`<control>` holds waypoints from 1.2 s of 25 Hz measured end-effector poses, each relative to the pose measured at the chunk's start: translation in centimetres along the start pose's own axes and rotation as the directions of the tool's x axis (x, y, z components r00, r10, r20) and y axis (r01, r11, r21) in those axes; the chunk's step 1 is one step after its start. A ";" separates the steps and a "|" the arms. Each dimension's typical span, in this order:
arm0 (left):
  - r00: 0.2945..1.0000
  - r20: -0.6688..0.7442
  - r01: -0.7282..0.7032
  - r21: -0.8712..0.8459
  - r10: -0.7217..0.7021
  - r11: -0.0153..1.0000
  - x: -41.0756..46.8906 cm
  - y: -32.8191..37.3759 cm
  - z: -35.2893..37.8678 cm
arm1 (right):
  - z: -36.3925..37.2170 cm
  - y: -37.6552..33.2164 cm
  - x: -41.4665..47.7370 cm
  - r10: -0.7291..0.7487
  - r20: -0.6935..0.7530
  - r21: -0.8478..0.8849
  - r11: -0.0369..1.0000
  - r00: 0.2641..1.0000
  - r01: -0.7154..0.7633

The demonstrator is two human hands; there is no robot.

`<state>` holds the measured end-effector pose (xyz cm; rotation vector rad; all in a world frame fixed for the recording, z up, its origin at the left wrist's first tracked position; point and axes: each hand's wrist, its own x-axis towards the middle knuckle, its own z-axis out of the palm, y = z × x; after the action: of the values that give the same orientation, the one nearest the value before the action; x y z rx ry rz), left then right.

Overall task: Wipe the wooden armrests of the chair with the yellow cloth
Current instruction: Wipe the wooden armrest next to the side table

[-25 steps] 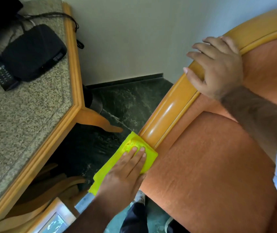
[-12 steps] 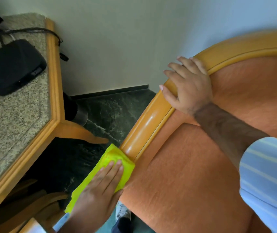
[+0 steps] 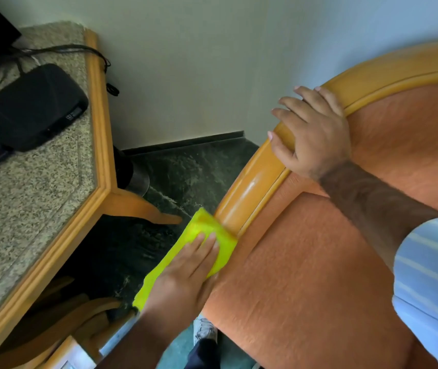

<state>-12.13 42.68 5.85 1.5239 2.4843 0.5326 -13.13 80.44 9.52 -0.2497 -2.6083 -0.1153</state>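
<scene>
Head view, the only one. The left hand (image 3: 186, 275), coming in from 6 o'clock, lies flat with fingers extended and presses the yellow cloth (image 3: 207, 235) onto the front end of the wooden armrest (image 3: 250, 193); it is a flat palm press, not a pinch. The cloth is folded over the armrest tip just below centre, and its tail hangs down toward 7 o'clock along the outer side. The right hand (image 3: 311, 134), at about 2 o'clock, is draped over the same rail further up the curve, fingers spread over the wood with nothing in it, apparently steadying the chair (image 3: 319, 262).

By my judgement the wiping is at an early or middle stage: the cloth sits at the front tip, while the glossy stretch between the two hands and the curve running off toward 3 o'clock lie bare, and nothing shows whether they have been wiped.

The other armrest is out of frame, so its state is unknown. The armrest's front end is hidden under cloth and palm, and the outer face of the rail is turned away. The right sleeve (image 3: 430, 275) covers part of the seat.
</scene>
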 end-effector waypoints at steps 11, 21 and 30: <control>0.990 -0.116 0.077 0.026 -0.074 0.997 6.7 3.4 3.5 | 0.1 -0.3 0.0 -0.010 -0.008 0.024 1.000 1.000 0.011; 0.895 -0.076 0.391 -0.337 -0.439 0.856 5.0 1.2 -1.9 | -4.0 -6.4 -3.6 0.336 0.125 0.378 0.854 0.934 -0.358; 0.662 0.362 0.747 -0.388 -0.656 0.540 4.0 -1.8 -4.1 | -4.8 -17.0 -11.7 0.412 0.877 0.380 -0.284 0.246 -0.880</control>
<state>-16.83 44.60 9.06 0.2680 2.2730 0.7611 -4.26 61.35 7.21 -1.4680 -1.7501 2.1067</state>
